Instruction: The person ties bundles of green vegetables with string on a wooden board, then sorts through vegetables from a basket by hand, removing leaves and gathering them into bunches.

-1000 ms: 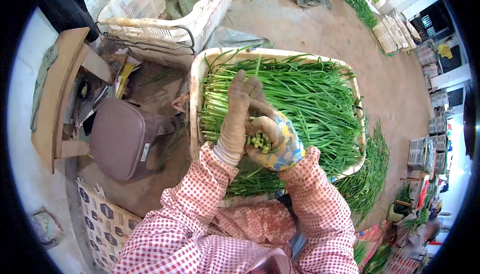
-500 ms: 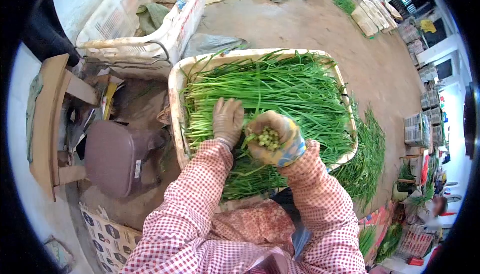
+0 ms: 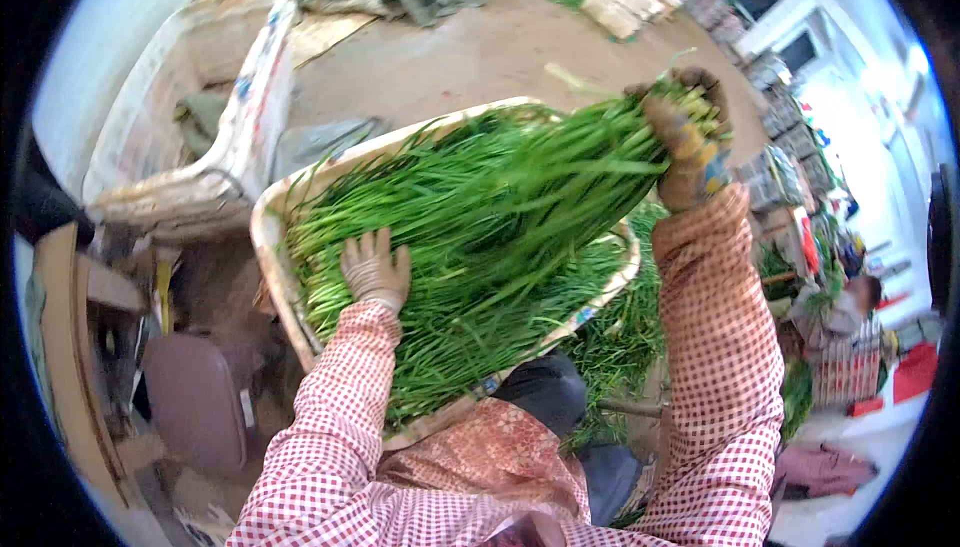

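Long green stalks (image 3: 430, 237) with pale ends at the left fill a cream-coloured crate (image 3: 275, 282) in front of me. Gloved and with fingers spread, my left hand (image 3: 376, 269) lies flat on the stalks near the crate's left side. My right hand (image 3: 692, 137), in a patterned glove, is raised past the crate's upper right corner. It is closed round the pale ends of a bunch of green stalks (image 3: 600, 152), whose leaves trail leftward over the crate and look blurred.
A large white tub (image 3: 160, 132) with cloth inside stands at the upper left. A brown stool (image 3: 195, 397) is at the lower left. Loose greens (image 3: 620, 347) lie right of the crate. A person (image 3: 845, 312) is at the far right.
My right hand has moved up and right, swinging the bunch so its leaves trail over the crate. My left hand has left the bunch and now rests on the stalks. The view has turned.
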`<action>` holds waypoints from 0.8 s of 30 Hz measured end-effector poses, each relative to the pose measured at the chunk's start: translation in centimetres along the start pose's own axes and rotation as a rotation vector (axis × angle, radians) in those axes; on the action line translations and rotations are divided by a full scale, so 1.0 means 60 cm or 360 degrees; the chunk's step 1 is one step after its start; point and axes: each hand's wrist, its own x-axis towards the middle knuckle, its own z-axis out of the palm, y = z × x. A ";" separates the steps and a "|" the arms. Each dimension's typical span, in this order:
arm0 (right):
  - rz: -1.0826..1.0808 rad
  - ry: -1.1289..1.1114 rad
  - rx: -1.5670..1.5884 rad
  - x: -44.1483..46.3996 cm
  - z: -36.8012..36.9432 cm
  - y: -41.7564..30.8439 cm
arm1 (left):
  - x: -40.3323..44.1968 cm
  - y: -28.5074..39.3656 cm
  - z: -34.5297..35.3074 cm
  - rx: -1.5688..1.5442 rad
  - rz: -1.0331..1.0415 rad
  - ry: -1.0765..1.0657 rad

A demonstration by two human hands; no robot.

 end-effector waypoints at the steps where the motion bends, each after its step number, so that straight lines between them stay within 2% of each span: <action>1: -0.0140 0.0178 -0.0263 0.017 -0.028 -0.035 | 0.000 -0.001 -0.003 0.0017 0.0035 0.0004; 3: -0.0320 0.0396 -0.0194 0.033 -0.084 -0.098 | 0.002 -0.011 0.017 0.0069 0.0076 0.0101; 6: -0.0539 0.0777 -0.0273 0.021 -0.180 -0.207 | 0.009 -0.016 0.013 0.0107 0.0107 0.0025; 7: -0.0678 0.0745 -0.0740 0.008 -0.249 -0.242 | 0.011 -0.026 0.026 0.0126 0.0150 0.0084; 9: -0.0616 0.1060 -0.0402 -0.038 -0.261 -0.305 | 0.016 -0.038 0.033 -0.0037 0.0203 0.0151; 11: -0.0804 0.0735 -0.0984 -0.079 -0.400 -0.299 | 0.020 -0.048 0.037 -0.0199 0.0128 0.0149; 12: -0.0862 0.0857 -0.1165 -0.101 -0.437 -0.286 | 0.029 -0.070 0.055 -0.0338 0.0056 0.0101; 13: -0.0819 0.0988 -0.1231 -0.127 -0.415 -0.279 | 0.037 -0.058 0.030 -0.0463 -0.0006 0.0052; 14: -0.0768 0.1118 -0.1292 -0.153 -0.390 -0.272 | 0.046 -0.049 -0.001 -0.0789 -0.0336 -0.0178; 15: -0.0710 0.1245 -0.1348 -0.179 -0.362 -0.266 | 0.051 -0.045 -0.015 -0.0824 -0.0256 0.0084; 17: -0.0848 0.1161 -0.1070 -0.191 -0.395 -0.232 | 0.049 0.008 -0.081 -0.0886 0.0316 0.0432; 18: -0.0500 0.1019 -0.0622 -0.213 -0.400 -0.247 | 0.028 0.066 -0.127 -0.1245 0.0471 0.0279; 19: -0.0616 0.1071 -0.0846 -0.223 -0.392 -0.231 | -0.008 0.149 -0.180 -0.1591 0.0625 0.0109; 20: -0.0729 0.1143 -0.1072 -0.233 -0.384 -0.216 | -0.048 0.225 -0.235 -0.1646 0.0832 -0.0092; 21: -0.0704 0.1182 -0.1427 -0.253 -0.381 -0.206 | -0.090 0.276 -0.257 -0.1720 0.0629 -0.0771; 22: -0.0774 0.1184 -0.1357 -0.265 -0.386 -0.186 | -0.137 0.335 -0.288 -0.1777 0.0557 -0.1268; 23: -0.0838 0.1185 -0.1286 -0.276 -0.388 -0.166 | -0.166 0.381 -0.302 -0.1873 0.0666 -0.1835; 24: -0.0760 0.1174 -0.1175 -0.296 -0.365 -0.164 | -0.210 0.421 -0.273 -0.2503 0.0327 -0.2624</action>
